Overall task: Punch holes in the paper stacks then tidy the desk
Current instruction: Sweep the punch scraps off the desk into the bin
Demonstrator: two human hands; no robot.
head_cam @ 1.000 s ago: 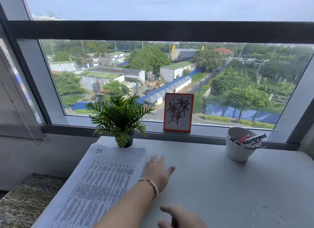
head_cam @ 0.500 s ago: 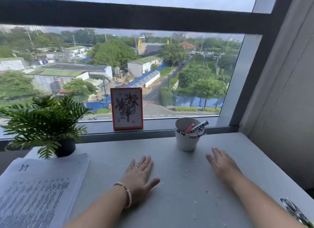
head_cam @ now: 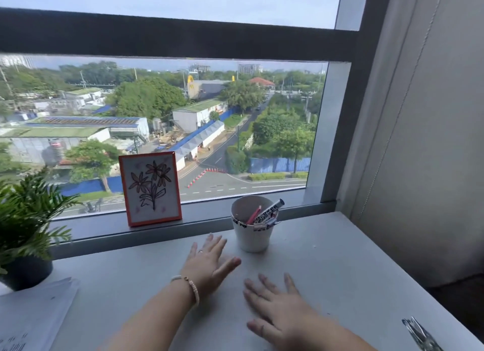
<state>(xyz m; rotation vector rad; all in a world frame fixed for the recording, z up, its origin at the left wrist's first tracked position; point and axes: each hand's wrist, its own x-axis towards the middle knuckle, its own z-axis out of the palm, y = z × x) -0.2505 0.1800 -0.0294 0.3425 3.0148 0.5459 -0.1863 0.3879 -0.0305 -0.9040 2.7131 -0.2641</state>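
Two hands are lying on the desk: one left hand (head_cam: 209, 267) and one right hand (head_cam: 281, 307). One paper stack (head_cam: 31, 314), one potted plant (head_cam: 26, 227), one framed drawing (head_cam: 150, 188) and one white cup (head_cam: 251, 227) are showing.

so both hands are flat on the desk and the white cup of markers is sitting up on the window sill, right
Not quite. The head view shows the left hand and right hand flat on the desk, but the white cup of markers stands on the desk, not the sill.
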